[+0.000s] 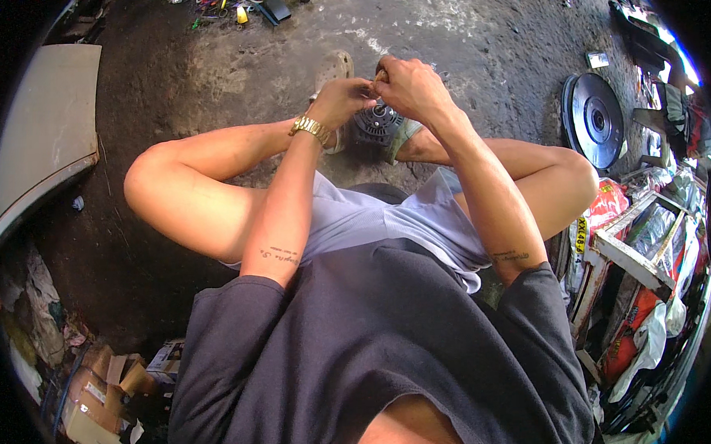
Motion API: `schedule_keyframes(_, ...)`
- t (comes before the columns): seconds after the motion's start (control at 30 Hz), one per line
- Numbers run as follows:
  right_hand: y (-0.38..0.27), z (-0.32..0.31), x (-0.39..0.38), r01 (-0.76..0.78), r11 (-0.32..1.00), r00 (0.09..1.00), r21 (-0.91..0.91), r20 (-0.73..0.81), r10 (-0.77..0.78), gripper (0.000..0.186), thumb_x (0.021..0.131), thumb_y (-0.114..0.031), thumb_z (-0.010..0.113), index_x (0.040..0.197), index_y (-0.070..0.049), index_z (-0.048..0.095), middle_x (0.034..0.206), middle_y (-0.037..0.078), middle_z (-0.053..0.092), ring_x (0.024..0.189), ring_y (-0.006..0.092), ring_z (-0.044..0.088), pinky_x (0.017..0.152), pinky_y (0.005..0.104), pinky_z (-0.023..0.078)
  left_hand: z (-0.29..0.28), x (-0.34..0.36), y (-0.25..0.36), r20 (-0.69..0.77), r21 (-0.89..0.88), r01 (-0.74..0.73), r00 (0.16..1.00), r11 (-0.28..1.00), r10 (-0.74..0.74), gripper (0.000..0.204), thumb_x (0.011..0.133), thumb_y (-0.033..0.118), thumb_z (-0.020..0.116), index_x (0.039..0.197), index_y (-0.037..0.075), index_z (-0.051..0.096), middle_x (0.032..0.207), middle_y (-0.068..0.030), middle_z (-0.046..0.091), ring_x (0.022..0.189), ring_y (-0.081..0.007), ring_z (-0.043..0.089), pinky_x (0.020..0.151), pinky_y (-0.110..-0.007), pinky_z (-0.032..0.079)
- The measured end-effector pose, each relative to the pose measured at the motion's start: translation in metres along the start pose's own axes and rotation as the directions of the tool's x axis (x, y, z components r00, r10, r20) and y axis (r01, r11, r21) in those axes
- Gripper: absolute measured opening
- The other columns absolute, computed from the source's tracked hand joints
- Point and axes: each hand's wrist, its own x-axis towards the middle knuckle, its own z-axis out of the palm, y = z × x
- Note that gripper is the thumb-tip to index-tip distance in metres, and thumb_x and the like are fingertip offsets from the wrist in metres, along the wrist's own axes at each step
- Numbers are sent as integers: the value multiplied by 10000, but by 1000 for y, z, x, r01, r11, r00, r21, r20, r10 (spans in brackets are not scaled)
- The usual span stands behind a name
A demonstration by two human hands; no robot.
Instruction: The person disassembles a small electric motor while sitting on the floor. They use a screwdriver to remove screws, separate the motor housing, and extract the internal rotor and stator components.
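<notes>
My left hand [344, 98] and my right hand [410, 85] meet just above a silver, round, vented metal part with a dark centre [375, 124], which rests between my feet. The fingers of both hands are closed around something small at their meeting point, too hidden to name. A watch [310, 128] is on my left wrist. My sandals [331, 66] show beside and behind the metal part, partly covered by my arms.
Coloured tools [242, 13] lie on the stained floor ahead. At right are a large black disc [595, 120], a white metal frame [639, 259] and piled bags [605, 198]. A pale metal panel [43, 131] stands at left, with cardboard boxes [99, 387] at lower left.
</notes>
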Motion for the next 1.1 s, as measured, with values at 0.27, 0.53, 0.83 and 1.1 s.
schedule_keyframes(0.27, 4, 13, 3, 22, 984, 999, -179, 34, -16, 343, 937, -348, 650, 1047, -24, 674, 934, 275, 720, 932, 453, 705, 811, 521, 566, -1, -2, -4, 48, -113, -72, 996, 991, 78, 310, 867, 48, 779, 1173, 34, 726, 1127, -74, 759, 1035, -164, 688, 985, -343, 529)
schedule_keyframes(0.53, 6, 3, 4, 497, 836, 865, -231, 212, -455, 390, 942, -332, 663, 1179, -38, 564, 916, 238, 733, 887, 429, 726, 747, 499, 586, -4, 18, -17, 178, 57, -44, 984, 997, 34, 417, 868, 5, 754, 1274, 7, 660, 1109, -72, 758, 1044, -201, 687, 1000, -373, 525)
schedule_keyframes(0.83, -10, -15, 12, 412, 877, 905, -246, 224, -362, 387, 935, -319, 656, 1200, -42, 604, 905, 213, 745, 882, 426, 729, 757, 510, 581, 11, 23, -52, -64, 159, -142, 986, 977, 154, 401, 795, 336, 856, 1072, 73, 732, 1022, -145, 760, 954, -340, 713, 850, -387, 546)
schedule_keyframes(1.1, -14, -20, 19, 390, 835, 911, -388, 294, -289, 321, 898, -268, 684, 1143, -61, 686, 953, 205, 751, 915, 398, 737, 786, 494, 587, 17, 13, -35, -132, 423, -297, 915, 856, 382, 250, 823, 328, 819, 985, 139, 793, 899, -96, 758, 859, -293, 700, 823, -420, 525)
